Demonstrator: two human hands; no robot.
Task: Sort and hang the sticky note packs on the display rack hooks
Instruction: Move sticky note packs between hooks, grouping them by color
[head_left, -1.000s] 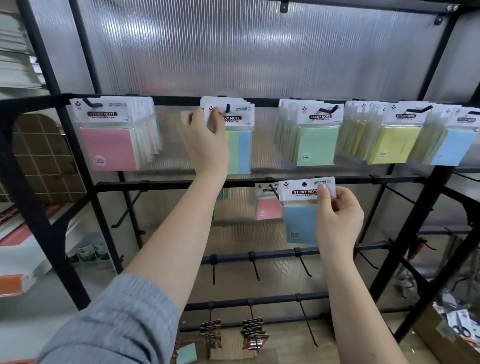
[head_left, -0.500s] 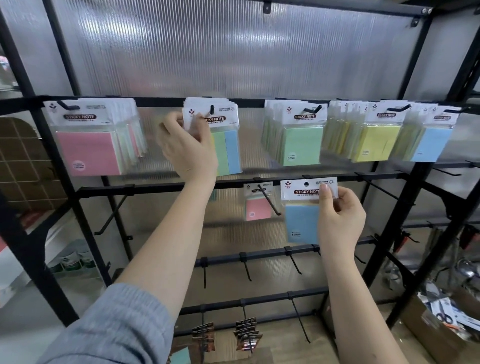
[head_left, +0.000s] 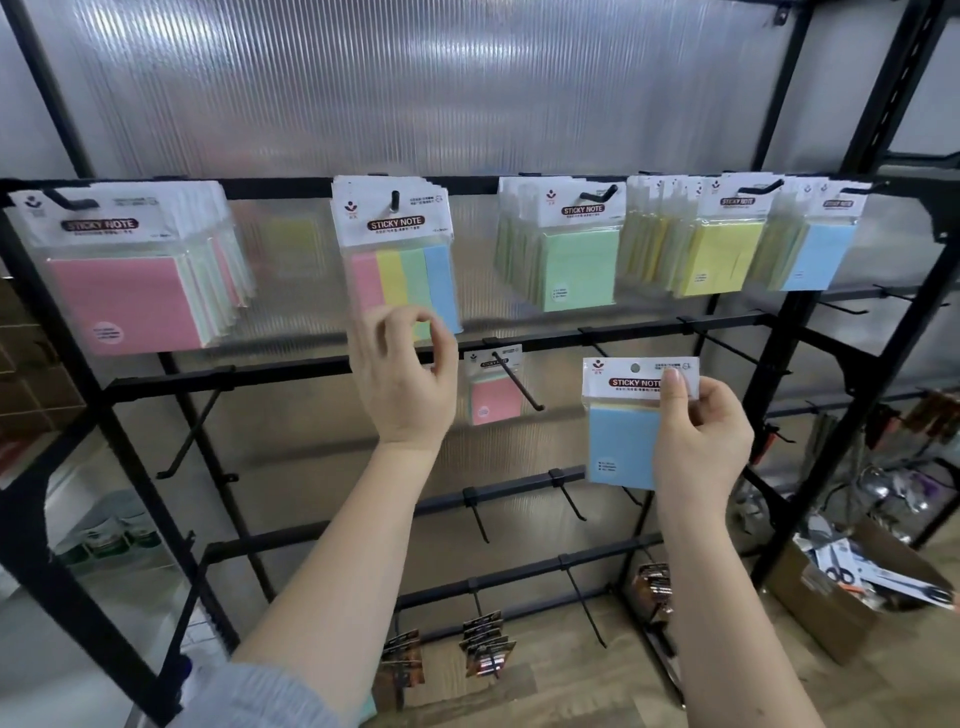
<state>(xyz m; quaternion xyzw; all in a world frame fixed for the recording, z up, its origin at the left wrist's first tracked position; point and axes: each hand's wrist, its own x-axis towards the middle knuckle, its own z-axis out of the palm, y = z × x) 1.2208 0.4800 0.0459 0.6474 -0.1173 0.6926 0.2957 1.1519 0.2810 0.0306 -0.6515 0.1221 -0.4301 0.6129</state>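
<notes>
My right hand (head_left: 698, 441) pinches a blue sticky note pack (head_left: 626, 421) by its white header, held in front of the rack below the second bar. My left hand (head_left: 402, 374) hangs just under the four-colour pack (head_left: 402, 260) on the top bar, fingers loosely curled and holding nothing. Along the top bar also hang pink packs (head_left: 124, 270), green packs (head_left: 561, 249), yellow packs (head_left: 701, 244) and blue packs (head_left: 815, 239). A single small pink pack (head_left: 493, 389) hangs on a hook of the second bar.
The black rack (head_left: 291, 371) has several bare hooks on its second, third and fourth bars. Small dark packets (head_left: 485, 649) hang near the floor. A cardboard box (head_left: 831, 613) with scissors packs sits on the floor at right. Shelving stands at left.
My left hand has let go of the four-colour pack on the top hook and dropped below it. The blue pack in my right hand sits further right in view; the camera turned.
</notes>
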